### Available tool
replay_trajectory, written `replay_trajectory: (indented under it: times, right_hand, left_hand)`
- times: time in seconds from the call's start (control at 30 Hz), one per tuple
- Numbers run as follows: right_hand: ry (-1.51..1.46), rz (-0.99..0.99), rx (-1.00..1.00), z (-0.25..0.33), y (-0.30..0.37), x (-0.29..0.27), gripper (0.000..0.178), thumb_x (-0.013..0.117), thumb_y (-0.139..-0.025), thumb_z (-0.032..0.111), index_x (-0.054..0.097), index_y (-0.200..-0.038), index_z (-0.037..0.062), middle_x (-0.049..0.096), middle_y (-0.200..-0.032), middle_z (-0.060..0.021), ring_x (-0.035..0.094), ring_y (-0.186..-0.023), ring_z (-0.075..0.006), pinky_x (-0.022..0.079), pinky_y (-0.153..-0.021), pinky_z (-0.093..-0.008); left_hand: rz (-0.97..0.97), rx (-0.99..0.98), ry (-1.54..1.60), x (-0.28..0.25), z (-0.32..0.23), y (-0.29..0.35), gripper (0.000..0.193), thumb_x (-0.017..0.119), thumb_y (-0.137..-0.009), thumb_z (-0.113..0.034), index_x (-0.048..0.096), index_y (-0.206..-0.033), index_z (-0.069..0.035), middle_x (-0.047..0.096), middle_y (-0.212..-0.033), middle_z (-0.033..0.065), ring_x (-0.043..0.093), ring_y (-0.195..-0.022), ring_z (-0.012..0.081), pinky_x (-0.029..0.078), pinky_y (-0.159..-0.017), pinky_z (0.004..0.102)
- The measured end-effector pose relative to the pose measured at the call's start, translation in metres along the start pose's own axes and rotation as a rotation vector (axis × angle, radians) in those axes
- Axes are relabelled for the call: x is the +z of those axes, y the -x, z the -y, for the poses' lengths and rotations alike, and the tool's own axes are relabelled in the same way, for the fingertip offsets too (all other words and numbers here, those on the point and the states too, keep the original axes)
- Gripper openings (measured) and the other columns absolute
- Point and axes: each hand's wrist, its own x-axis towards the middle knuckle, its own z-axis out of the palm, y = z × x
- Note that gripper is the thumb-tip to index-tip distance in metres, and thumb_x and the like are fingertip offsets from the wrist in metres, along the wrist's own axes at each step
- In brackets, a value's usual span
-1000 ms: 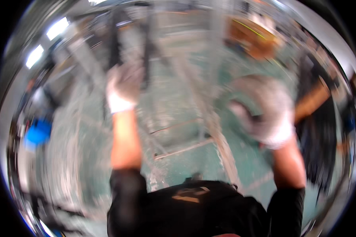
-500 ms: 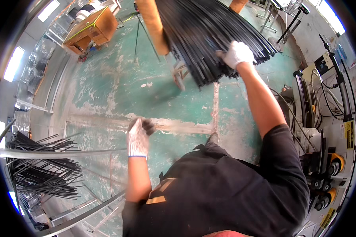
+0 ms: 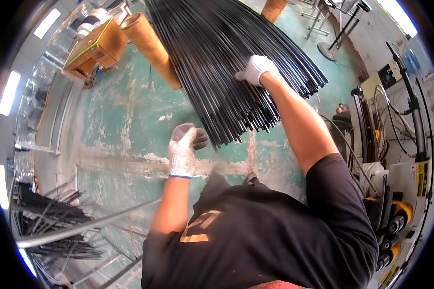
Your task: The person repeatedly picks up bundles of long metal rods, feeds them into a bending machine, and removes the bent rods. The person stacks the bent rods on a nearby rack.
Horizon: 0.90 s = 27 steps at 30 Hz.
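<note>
A wide bundle of long, thin black rods (image 3: 217, 62) slants down from the top, its ends fanned out above the floor. My right hand (image 3: 259, 70), in a white knit glove, lies on top of the bundle some way back from the ends. Its thumb sticks out to the left; the other fingers are turned down and mostly hidden, so their grip is unclear. Lower left of the rod ends is my left hand (image 3: 184, 148), in a white glove with grey-coated fingers. Those fingers are loosely bent and apart, with nothing in them, close to the bundle's left corner.
Brown cylindrical posts (image 3: 152, 50) flank the bundle. A wooden desk (image 3: 99, 45) stands far left. Lower left, metal rails (image 3: 96, 224) cross in front of a heap of black rods (image 3: 48, 212). Machinery with hoses (image 3: 388, 216) lines the right side, beyond the worn green floor (image 3: 125, 115).
My left hand has risen toward the rod ends, and its fingers have spread. My right hand sits farther back along the rods. The view has shifted, bringing the bundle nearer.
</note>
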Motion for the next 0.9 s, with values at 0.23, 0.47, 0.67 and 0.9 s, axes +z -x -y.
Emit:
replay_trajectory:
  times: [0.23,0.47,0.67,0.9]
  right_hand:
    - [-0.072,0.096,0.062,0.003,-0.01,-0.015,0.049,0.083,-0.072,0.035,0.075,-0.09,-0.0096,0.072,-0.079,-0.0207,0.071,-0.066,-0.0296,0.059,-0.061,-0.0406]
    - [-0.663,0.174,-0.012,-0.035,-0.024,0.01,0.018,0.074,-0.075,0.015,0.074,-0.073,-0.0029,0.067,-0.069,-0.0104,0.061,-0.059,-0.0171,0.053,-0.053,-0.0379]
    - [-0.947,0.273,0.183,-0.03,-0.011,0.004,0.036,0.071,-0.093,0.031,0.074,-0.085,-0.0034,0.068,-0.073,-0.0115,0.066,-0.068,-0.0173,0.054,-0.069,-0.0383]
    - [-0.136,0.102,0.211,0.011,0.064,-0.045,0.055,0.062,-0.102,0.046,0.066,-0.093,-0.0081,0.063,-0.067,-0.0167,0.067,-0.064,-0.0266,0.053,-0.067,-0.0465]
  left_hand:
    - [0.37,-0.003,0.007,0.042,-0.047,-0.066,0.016,0.057,-0.103,-0.014,0.059,-0.115,-0.005,0.072,-0.098,0.0159,0.071,-0.083,0.0252,0.059,-0.074,0.038]
    - [0.439,-0.074,-0.014,0.022,-0.056,-0.108,0.014,0.057,-0.102,-0.011,0.059,-0.114,-0.005,0.073,-0.097,0.0155,0.071,-0.082,0.0253,0.059,-0.073,0.038]
    - [0.491,-0.159,-0.003,0.01,-0.052,-0.12,0.014,0.058,-0.102,-0.012,0.059,-0.114,-0.005,0.072,-0.098,0.0158,0.07,-0.081,0.0262,0.059,-0.074,0.0387]
    - [0.58,-0.199,0.001,0.057,-0.066,-0.136,0.012,0.059,-0.102,-0.013,0.059,-0.111,-0.005,0.072,-0.097,0.0149,0.071,-0.081,0.0269,0.06,-0.075,0.0405]
